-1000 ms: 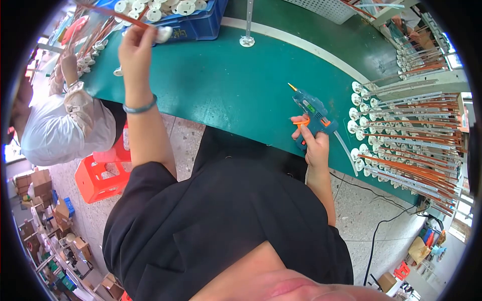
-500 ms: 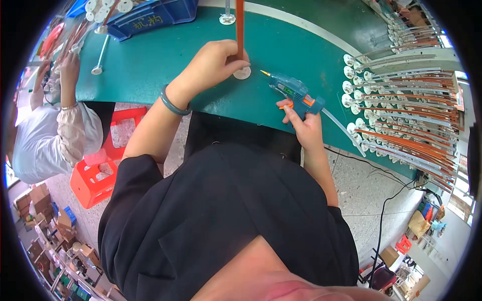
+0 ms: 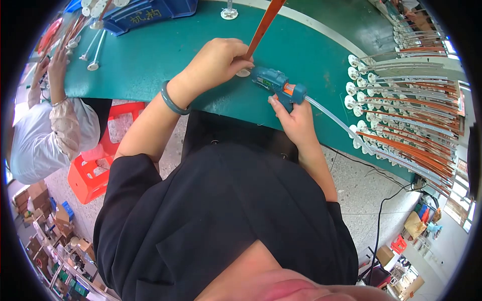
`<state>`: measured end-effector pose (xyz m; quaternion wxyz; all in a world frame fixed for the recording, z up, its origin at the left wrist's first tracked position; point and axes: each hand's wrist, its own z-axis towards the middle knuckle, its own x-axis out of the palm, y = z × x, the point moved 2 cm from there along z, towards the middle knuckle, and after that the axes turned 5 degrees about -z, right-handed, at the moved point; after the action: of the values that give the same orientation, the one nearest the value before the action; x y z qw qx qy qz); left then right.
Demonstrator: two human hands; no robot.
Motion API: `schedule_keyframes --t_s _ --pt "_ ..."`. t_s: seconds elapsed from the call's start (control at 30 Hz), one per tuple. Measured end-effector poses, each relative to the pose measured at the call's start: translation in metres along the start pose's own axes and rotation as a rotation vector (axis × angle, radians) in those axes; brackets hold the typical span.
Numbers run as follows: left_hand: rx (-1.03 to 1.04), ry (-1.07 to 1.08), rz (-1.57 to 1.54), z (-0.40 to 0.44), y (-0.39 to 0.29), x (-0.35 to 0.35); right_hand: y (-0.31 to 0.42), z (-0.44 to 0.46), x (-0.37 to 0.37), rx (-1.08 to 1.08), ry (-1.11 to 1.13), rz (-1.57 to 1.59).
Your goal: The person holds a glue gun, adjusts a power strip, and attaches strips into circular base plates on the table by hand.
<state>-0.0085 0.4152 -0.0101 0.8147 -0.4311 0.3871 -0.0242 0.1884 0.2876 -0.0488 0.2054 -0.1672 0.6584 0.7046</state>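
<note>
My left hand [image 3: 221, 59] is closed on the lower end of a long brown strip [image 3: 264, 29], which leans to the right. Under those fingers, the edge of a round white base [image 3: 243, 73] shows; where strip and base meet is hidden. In my right hand [image 3: 297, 120] is a teal glue gun [image 3: 273, 79], fingers wrapped round its handle. Its front end is beside the white base, close to my left fingertips, and I cannot make out the nozzle tip. A translucent glue stick [image 3: 329, 114] sticks out of the gun's back.
Many brown and grey strips on white round bases [image 3: 401, 113] lie along the right side. A blue bin [image 3: 150, 15] stands at the back left of the green table [image 3: 165, 60]. Another person's hand [image 3: 57, 67] works at far left, beside a red stool [image 3: 90, 175].
The brown strip has tipped from upright to a rightward lean. My right hand has brought the glue gun left, its front end now up against the white base area.
</note>
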Motion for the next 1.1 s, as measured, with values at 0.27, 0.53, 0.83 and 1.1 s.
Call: schedule_keyframes --t_s 0.27,0.53,0.83,1.1 --pt "-0.034 0.009 -0.013 0.001 0.0 0.001 0.002 0.001 0.001 -0.03 -0.011 -0.073" --pt "-0.058 0.008 -0.017 0.0 -0.004 0.001 0.0 -0.001 0.001 0.0 -0.007 -0.077" --pt "-0.049 0.044 0.024 -0.003 -0.007 0.0 -0.007 -0.007 -0.004 0.09 0.022 0.218" --pt "0.005 0.01 -0.041 -0.003 -0.008 -0.007 -0.001 -0.011 -0.009 0.12 0.051 0.215"
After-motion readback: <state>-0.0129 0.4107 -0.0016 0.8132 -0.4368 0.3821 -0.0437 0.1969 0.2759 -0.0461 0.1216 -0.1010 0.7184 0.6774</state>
